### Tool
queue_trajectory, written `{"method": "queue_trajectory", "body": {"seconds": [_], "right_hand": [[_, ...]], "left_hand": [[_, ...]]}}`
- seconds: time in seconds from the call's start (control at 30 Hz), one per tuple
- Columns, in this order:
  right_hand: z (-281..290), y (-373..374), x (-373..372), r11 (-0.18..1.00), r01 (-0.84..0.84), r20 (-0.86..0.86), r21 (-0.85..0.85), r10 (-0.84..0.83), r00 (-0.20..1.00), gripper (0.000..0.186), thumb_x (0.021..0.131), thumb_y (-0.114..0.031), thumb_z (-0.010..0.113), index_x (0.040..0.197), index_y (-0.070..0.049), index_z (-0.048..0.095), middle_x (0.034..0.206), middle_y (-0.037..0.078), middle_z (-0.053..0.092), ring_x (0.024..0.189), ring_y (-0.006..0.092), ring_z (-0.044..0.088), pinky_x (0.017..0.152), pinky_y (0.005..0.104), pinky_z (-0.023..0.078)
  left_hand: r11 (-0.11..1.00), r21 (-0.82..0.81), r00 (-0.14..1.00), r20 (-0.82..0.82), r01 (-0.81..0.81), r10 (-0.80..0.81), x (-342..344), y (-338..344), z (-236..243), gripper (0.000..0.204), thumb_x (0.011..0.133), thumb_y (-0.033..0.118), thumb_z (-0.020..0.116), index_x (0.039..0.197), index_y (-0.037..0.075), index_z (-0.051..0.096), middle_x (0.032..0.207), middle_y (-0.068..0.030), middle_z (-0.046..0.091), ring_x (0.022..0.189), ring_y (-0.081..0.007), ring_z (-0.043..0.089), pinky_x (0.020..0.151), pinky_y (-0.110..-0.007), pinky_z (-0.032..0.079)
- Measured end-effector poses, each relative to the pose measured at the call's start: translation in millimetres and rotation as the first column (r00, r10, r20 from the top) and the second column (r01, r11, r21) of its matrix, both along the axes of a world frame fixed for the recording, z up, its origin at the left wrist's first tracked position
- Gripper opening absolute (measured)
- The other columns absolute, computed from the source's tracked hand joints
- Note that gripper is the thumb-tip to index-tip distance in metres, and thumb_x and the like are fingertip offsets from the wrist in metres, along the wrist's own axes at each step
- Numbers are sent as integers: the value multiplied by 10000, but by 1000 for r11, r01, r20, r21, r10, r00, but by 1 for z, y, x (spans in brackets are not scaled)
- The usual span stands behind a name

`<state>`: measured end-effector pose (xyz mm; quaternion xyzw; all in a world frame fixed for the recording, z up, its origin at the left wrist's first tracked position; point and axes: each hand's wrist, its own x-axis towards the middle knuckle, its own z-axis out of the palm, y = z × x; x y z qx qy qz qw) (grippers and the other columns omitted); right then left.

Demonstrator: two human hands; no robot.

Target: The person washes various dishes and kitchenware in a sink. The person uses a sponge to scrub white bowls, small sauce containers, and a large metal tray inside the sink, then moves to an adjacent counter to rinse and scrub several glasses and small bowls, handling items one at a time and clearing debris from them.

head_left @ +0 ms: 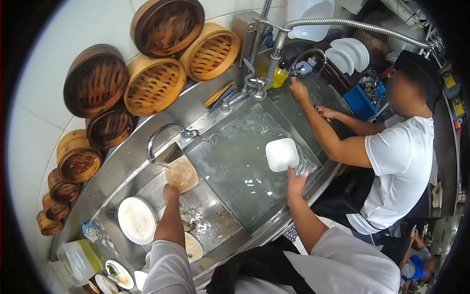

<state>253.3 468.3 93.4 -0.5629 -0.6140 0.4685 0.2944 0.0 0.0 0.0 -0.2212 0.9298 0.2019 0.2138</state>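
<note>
A white square bowl (282, 154) sits toward the right side of the water-filled sink basin (289, 123); the right hand (296, 180) touches its near edge, but whether it grips cannot be told. Just left of the basin, the left hand (171, 192) grips the near edge of a square tub (182, 175) of cloudy brown water, hemmed in by a curved faucet (190, 134). Farther left of the basin lie stacked white plates (137, 220); bamboo steamers (155, 85) line the wall beyond. A co-worker's forearm (324, 128) crowds the basin's right.
</note>
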Motion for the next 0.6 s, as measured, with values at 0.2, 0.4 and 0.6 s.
{"method": "queue_trajectory", "body": {"seconds": [0.2,0.4,0.6], "right_hand": [[22,-1,18,951,-199,60,-236,219,974,671,849,-165,797,1425,-4,493,1199,195,642,1054,328,646,952,423,508],[90,-12,-93,634,-755,774,170,388,500,582,826,-312,825,1310,-88,591,1259,163,585,1248,373,516,1013,548,435],[3,50,-139,590,-801,919,-99,362,152,364,953,-249,650,1285,-102,616,1250,148,647,1200,390,597,957,547,494]], "left_hand": [[993,-61,962,-250,100,-113,-6,34,22,256,904,204,564,1011,46,734,1096,-224,740,1041,-434,701,895,-520,552],[990,-84,973,-194,112,-126,1,0,16,304,885,228,589,1056,-3,688,1082,-295,714,1024,-458,692,885,-529,540],[999,15,986,-162,36,-33,-13,13,-3,343,859,240,640,1090,-10,676,1136,-274,716,1081,-454,680,931,-522,527]]}}
